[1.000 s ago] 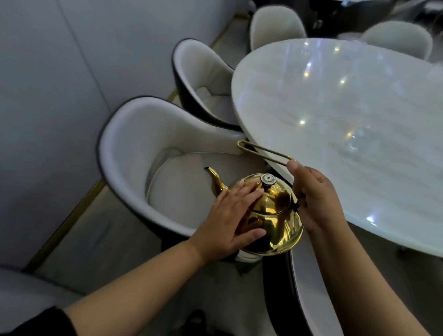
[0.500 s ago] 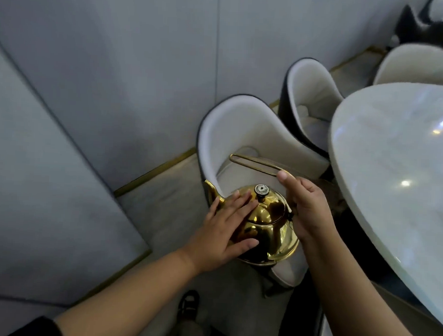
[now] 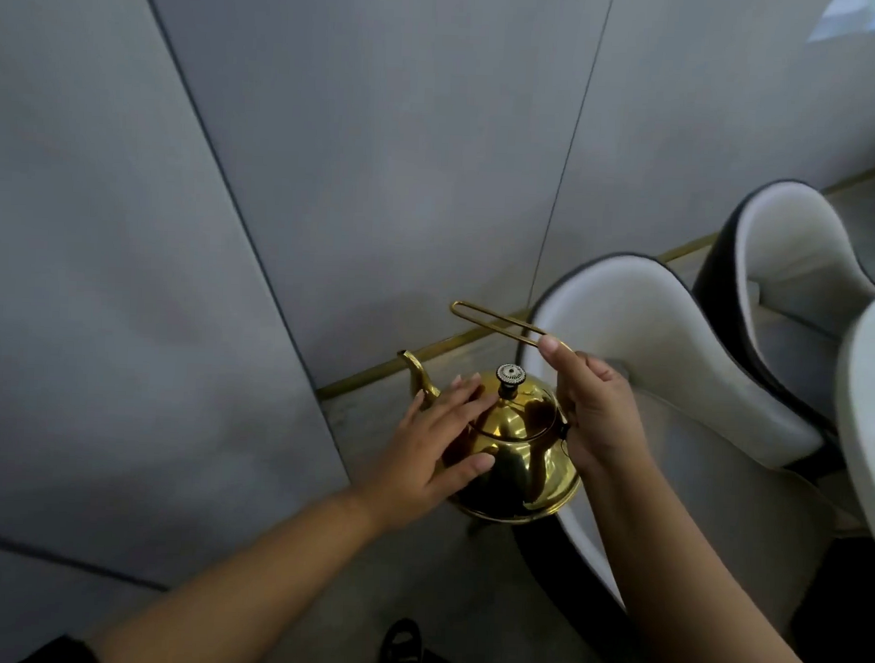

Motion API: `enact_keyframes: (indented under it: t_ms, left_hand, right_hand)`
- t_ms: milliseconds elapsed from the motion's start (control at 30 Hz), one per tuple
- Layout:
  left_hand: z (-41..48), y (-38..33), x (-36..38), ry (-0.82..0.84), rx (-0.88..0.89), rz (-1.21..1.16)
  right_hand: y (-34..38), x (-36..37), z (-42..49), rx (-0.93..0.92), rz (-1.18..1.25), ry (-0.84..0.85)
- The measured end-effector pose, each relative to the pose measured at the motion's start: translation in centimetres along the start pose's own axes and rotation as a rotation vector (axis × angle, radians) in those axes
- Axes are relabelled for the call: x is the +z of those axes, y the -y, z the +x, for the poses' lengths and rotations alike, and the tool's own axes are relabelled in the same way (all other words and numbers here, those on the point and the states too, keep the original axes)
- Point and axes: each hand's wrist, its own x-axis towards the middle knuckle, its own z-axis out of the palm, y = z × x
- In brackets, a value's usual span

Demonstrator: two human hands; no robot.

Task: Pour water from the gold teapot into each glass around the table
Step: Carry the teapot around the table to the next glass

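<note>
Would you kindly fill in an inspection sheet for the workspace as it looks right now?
Surface: only an edge of the table shows at right; no glasses in view.
Job's things: teapot upright, off the table, lid on, spout toward the wall.
Clutter: nothing seen.
Grippers: right hand grips the teapot's handle; left hand rests straight-fingered on its side.
Cables: nothing seen.
Surroundings: grey wall; near chair and far chair, both white, by the table.
</note>
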Motion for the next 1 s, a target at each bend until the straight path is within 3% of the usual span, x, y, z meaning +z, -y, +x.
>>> enact_keyframes:
  t_ms: [167, 433, 800, 1000]
  left_hand:
    - [3.5, 4.5, -3.4, -0.034, -0.003, -0.008]
    - [12.0, 10.7, -5.0, -0.268, -0.033, -0.083]
    - [25.9, 16.1, -5.3, -0.240, 0.016, -0.055]
    - [33.2, 17.8, -4.1, -0.147, 0.049, -0.055]
  right_hand:
    - [-1.2, 3.7, 5.4, 0.004, 0.022, 0.034]
    - [-1.5, 7.6, 15.1, 0.023, 0.016, -0.027]
    - [-0.1, 6.4, 29.0, -0.013, -0.026, -0.021]
    - [0.2, 4.2, 35.3, -0.043, -0.034, -0.158]
